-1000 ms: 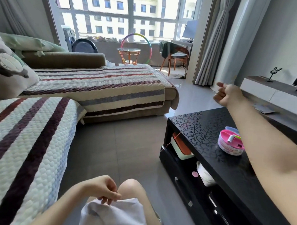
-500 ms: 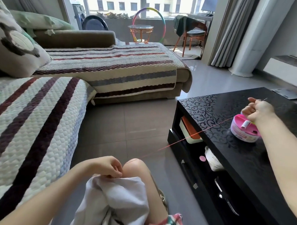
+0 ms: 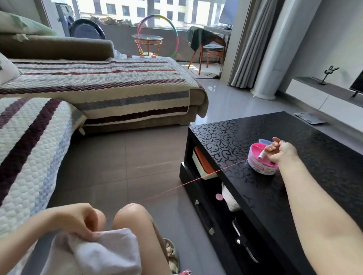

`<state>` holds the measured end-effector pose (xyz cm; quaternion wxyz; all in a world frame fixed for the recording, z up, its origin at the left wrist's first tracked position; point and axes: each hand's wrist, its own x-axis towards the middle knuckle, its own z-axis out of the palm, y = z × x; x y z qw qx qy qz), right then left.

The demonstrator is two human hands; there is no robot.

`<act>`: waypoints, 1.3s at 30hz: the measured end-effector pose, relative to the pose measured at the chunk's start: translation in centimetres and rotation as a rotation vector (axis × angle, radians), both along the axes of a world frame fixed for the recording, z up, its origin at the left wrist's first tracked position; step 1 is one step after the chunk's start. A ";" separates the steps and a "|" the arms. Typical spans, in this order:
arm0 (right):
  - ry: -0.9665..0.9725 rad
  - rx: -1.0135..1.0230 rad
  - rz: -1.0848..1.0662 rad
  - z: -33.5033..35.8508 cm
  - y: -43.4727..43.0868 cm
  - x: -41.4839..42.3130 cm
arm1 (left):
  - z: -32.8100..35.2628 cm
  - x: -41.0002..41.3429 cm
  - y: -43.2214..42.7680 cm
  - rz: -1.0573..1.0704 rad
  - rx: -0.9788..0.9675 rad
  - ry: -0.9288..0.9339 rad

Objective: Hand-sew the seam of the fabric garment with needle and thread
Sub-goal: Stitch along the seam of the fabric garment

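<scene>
R hand (image 3: 280, 152) is out at arm's reach over the counter (image 3: 312, 132), fingers curled, pinching the thread (image 3: 198, 179) end; needle too small to see. Thread runs taut back to the garment (image 3: 102, 257) on the lap, where L hand (image 3: 80, 221) pinches it near the seam.

Risks, imo: pull too hard & thread snaps or seam puckers. R hand is right by the pink sewing box (image 3: 259, 165) & could knock it.

Count: 2 hands, 1 thread, 1 garment, 1 pink sewing box.

The right arm is reaching far out, almost straight. The right grip (image 3: 280, 152) is curling its fingers and pinching the thread (image 3: 198, 179). The left arm is bending in low, and the left grip (image 3: 84, 221) is pinching the cloth (image 3: 110, 255).
</scene>
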<state>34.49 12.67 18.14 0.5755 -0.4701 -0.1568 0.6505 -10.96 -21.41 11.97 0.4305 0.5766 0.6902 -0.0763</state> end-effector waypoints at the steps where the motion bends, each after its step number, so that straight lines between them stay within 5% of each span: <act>1: 0.014 0.001 -0.007 0.0 0.0 0.5 | -0.1 -0.4 0.1 0.003 0.001 0.034; 11: 0.062 0.025 -0.064 0.1 0.8 4.4 | -0.5 -0.7 0.8 -0.037 -0.042 0.217; 30: 0.187 0.060 -0.240 2.0 1.2 8.0 | -0.8 -0.9 1.0 -0.001 0.001 0.215; 35: -0.060 -0.014 -0.117 1.2 0.0 3.6 | 0.4 -0.2 1.2 0.097 0.082 0.097; 39: -0.445 0.099 0.252 0.8 -4.4 -5.1 | 1.8 0.3 1.3 0.167 0.160 -0.008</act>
